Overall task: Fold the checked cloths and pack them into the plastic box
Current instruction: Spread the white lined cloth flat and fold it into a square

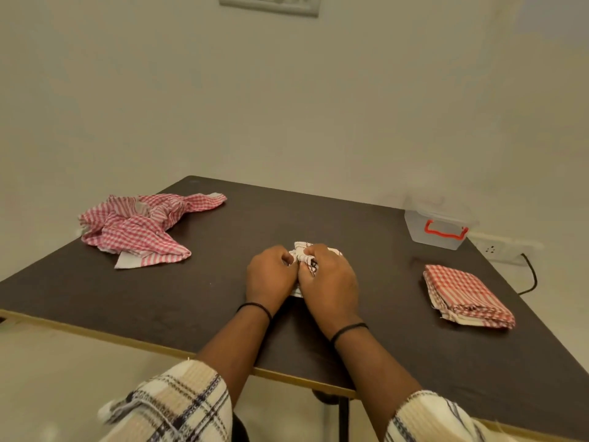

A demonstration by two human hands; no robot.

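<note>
At the middle of the dark table, my left hand and my right hand together grip a small bunched white cloth with dark checks; most of it is hidden under my fingers. A loose heap of red-checked cloths lies at the back left. To the right rests a folded red-checked stack. The clear plastic box with a red handle stands at the back right corner, its lid on.
The table's pale front edge runs diagonally below my forearms. A wall socket with a black cable sits just behind the table's right side. Bare walls surround the table.
</note>
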